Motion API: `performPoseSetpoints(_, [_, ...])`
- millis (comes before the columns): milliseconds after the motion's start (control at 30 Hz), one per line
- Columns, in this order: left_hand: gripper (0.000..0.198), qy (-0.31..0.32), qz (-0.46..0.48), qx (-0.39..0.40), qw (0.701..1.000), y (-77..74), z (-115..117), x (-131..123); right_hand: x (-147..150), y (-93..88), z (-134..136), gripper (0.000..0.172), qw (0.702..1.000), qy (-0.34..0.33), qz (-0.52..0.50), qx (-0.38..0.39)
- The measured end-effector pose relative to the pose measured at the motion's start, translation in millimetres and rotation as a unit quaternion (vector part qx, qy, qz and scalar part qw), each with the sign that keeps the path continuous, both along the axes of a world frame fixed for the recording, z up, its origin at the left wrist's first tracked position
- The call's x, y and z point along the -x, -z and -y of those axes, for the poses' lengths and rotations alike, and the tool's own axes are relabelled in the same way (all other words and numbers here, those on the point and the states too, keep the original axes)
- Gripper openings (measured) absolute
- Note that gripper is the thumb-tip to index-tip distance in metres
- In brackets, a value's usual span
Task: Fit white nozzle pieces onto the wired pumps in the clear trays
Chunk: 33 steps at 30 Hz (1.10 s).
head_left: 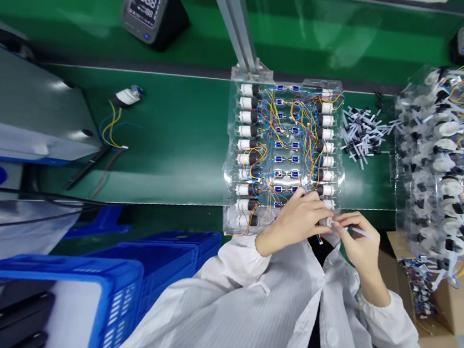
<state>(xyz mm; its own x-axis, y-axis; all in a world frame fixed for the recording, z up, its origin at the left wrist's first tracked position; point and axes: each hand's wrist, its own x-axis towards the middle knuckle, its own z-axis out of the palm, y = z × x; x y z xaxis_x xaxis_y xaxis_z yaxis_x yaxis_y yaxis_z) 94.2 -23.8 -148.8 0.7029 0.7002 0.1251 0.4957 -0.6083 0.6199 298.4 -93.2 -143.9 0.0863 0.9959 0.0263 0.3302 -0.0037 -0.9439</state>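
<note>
STEP: apparently two-handed fitting | white cylindrical part (326, 222): lower right of centre, by clear tray (230, 226) | left hand (300, 218): gripping part | right hand (358, 243): pinching at its end, pale strip (360, 231) alongside (grip on strip unclear) | NEXT: calls for steady left, fine right alignment
</note>
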Motion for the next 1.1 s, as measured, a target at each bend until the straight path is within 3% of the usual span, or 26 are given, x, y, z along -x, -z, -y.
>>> performPoseSetpoints(133, [0.040,0.002,-0.010,0.001,1.000,-1.1,0.7,-0.9,-4.9,2.8,0.8,0.012,1.000,-0.013,0.009,0.002])
performPoseSetpoints(333, [0.028,-0.012,-0.021,0.026,0.999,-5.0,1.9,-5.6,-0.3,13.1,0.5,0.017,0.999,-0.014,-0.005,-0.051])
performPoseSetpoints(767, [0.024,0.005,-0.023,0.041,0.999,-1.1,0.3,-4.8,-5.0,12.7,-7.1,0.018,0.996,-0.071,0.041,-0.035])
performPoseSetpoints(1000, [0.040,-0.004,-0.026,0.027,0.999,-6.9,3.7,-4.1,-22.5,16.5,-5.0,0.009,0.995,-0.101,-0.005,-0.004])
performPoseSetpoints(1100, [0.062,-0.023,-0.039,0.008,0.999,-9.3,6.2,2.6,-44.5,13.9,-4.8,0.041,0.990,-0.105,-0.093,-0.004])
